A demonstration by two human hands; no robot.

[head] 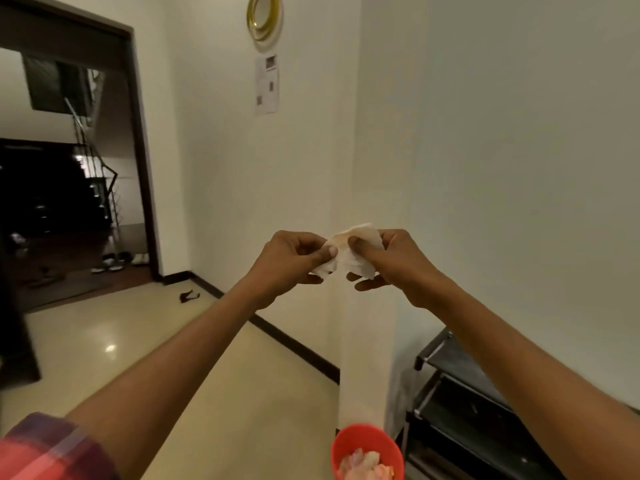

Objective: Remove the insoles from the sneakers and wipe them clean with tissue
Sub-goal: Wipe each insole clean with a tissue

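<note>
**Inspector:** Where is the tissue sitting?

**Assistant:** The tissue (353,252) is hanging in the air in front of the pale wall (502,168), stretched between both raised hands and well above the floor (242,393). It is crumpled and is showing a brownish smear near its upper edge.

**Inspector:** And the grip?

**Assistant:** The left hand (291,261) is pinching the tissue's left side between thumb and curled fingers. The right hand (393,259) is pinching the right side the same way, its thumb pressing on the front.

**Inspector:** Surroundings?

**Assistant:** A red bucket (367,441) is standing at the bottom edge, holding pale crumpled wads. A dark rack (467,393) is standing just beside it against the wall. Several shoes (110,264) are lying beyond the doorway on the left, and a paper notice (266,84) is hanging on the far wall.
</note>
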